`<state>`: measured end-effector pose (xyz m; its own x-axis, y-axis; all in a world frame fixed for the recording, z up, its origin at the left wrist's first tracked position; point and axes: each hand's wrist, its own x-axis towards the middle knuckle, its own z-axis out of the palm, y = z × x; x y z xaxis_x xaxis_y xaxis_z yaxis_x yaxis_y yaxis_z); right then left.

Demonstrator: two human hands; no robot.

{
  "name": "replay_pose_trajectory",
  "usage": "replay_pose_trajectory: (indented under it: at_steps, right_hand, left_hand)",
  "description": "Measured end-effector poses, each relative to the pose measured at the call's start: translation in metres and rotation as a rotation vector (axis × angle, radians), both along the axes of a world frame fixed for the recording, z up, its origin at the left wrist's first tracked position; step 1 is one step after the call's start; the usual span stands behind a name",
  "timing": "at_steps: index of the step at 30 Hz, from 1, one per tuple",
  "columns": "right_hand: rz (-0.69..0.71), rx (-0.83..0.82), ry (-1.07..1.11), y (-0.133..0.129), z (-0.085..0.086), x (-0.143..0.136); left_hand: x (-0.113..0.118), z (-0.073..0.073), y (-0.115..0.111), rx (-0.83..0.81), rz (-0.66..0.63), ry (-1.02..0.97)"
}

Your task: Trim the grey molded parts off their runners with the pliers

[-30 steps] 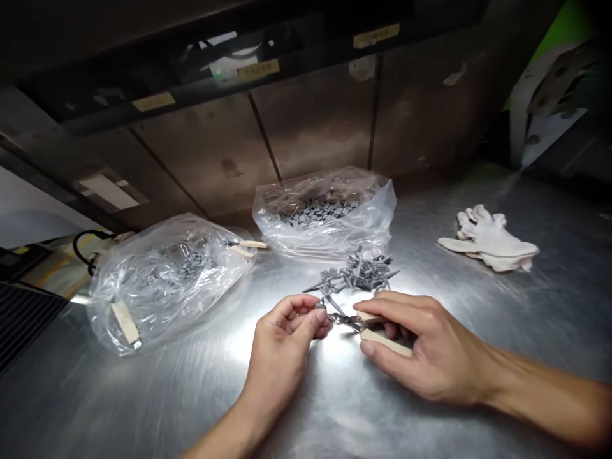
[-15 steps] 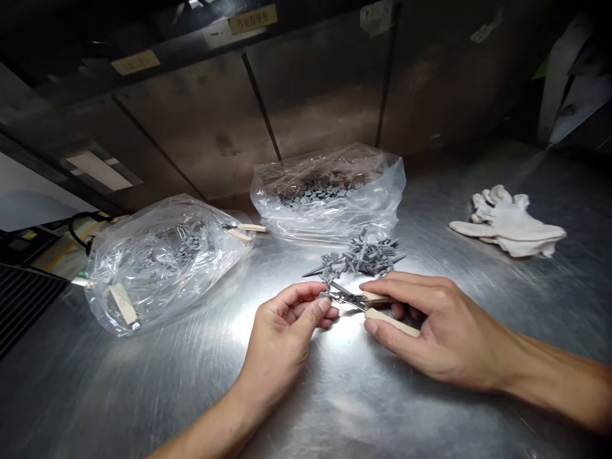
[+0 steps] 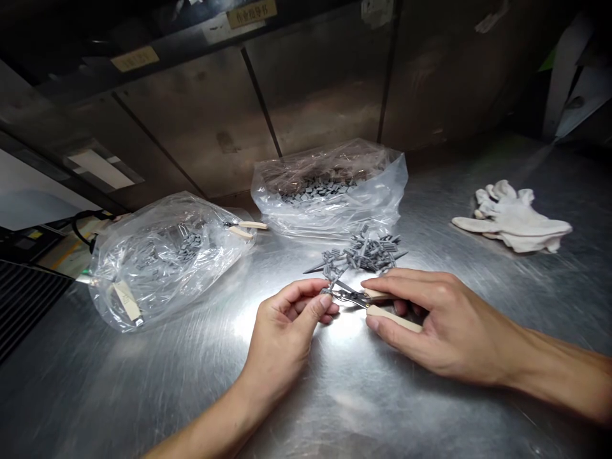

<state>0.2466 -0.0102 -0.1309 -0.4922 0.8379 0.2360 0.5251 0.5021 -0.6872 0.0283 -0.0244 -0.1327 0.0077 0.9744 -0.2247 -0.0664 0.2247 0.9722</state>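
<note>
My left hand (image 3: 287, 325) pinches a small grey plastic part (image 3: 327, 291) between thumb and fingers, in front of the pile. Cream-handled pliers (image 3: 393, 317) are gripped in my right hand (image 3: 444, 319), their metal jaws touching or very close to the part at my left fingertips. The exact contact is too small to make out. Just behind both hands lies a heap of grey moulded pieces (image 3: 373, 252), with pointed ends sticking out to either side.
Behind the heap stands a clear bag (image 3: 335, 213) of grey chips. Another clear bag (image 3: 162, 280) lies left, with cream-handled tools (image 3: 245, 228) at its right edge. White gloves (image 3: 519, 220) rest on the metal table (image 3: 344, 408) at right.
The part at my left fingertips sits slightly differently and less of it shows. Both hands and the pliers hold nearly the same position; the whole view has shifted a little.
</note>
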Motion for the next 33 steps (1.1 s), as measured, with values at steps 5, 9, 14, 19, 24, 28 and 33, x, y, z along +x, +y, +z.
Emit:
replay_pose_trajectory:
  at_steps: [5,9,14,19,24,28,33]
  right_hand:
    - [0.011,0.002,-0.007,0.0006,0.0002,0.0003]
    - [0.030,0.036,-0.019,0.0003,-0.0004,0.0011]
    - [0.052,0.087,-0.019,0.0019,-0.0011,0.0011]
    - [0.099,0.121,-0.010,0.0037,-0.0026,0.0023]
    - [0.120,0.145,-0.009,0.0038,-0.0049,0.0044]
    - [0.137,0.138,-0.026,0.0044,-0.0038,0.0047]
    - [0.139,0.108,-0.034,0.0050,-0.0003,0.0025]
  left_hand:
    - [0.0002,-0.0009,-0.0009,0.008,0.000,0.000]
    - [0.0006,-0.0021,-0.0015,0.014,-0.002,0.000]
    - [0.0008,-0.0007,-0.0018,0.004,-0.012,-0.003]
    - [0.0007,0.0000,-0.0022,0.005,-0.005,-0.008]
    - [0.0011,-0.0006,-0.0027,0.001,0.002,-0.021]
    - [0.0014,-0.0006,-0.0025,0.004,0.001,-0.014]
    - [0.0007,0.0002,-0.0023,-0.006,0.000,-0.010]
